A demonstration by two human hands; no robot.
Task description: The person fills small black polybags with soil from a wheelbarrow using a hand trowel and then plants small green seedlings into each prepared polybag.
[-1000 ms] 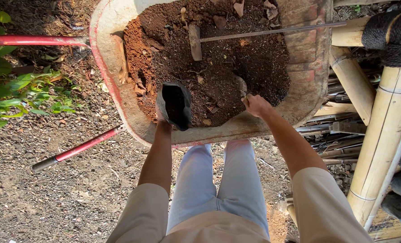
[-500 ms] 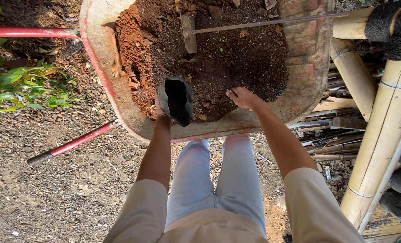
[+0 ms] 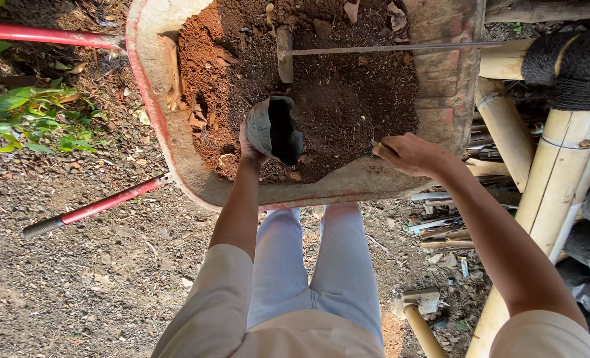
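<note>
Bag (image 3: 275, 129), small and dark with its mouth open toward you, sits in your left hand (image 3: 250, 149), which is clamped on its side and holds it over the soil (image 3: 348, 99) near the front rim of the wheelbarrow (image 3: 156, 113). Your right hand (image 3: 407, 152) hovers just right of the bag, above the front edge of the soil, fingers curled together; something small may be pinched in them, but you cannot tell what. Your two hands are apart, the bag between them.

Soil fills the tub: reddish and lumpy on the left, darker and finer in the middle and right. A trowel (image 3: 285, 56) stands blade-down in the dirt behind the bag, and a thin metal rod (image 3: 387, 48) runs from it out over the right rim.

Red handles (image 3: 96, 207) stretch out to the left over the gravel (image 3: 76, 285). Green leaves (image 3: 23, 116) grow at the far left. Bamboo poles (image 3: 560, 172) rise on the right, one wrapped in black cord (image 3: 566, 66), with scrap wood lying beneath them. Your pale blue trousers (image 3: 315, 272) show below the wheelbarrow.
</note>
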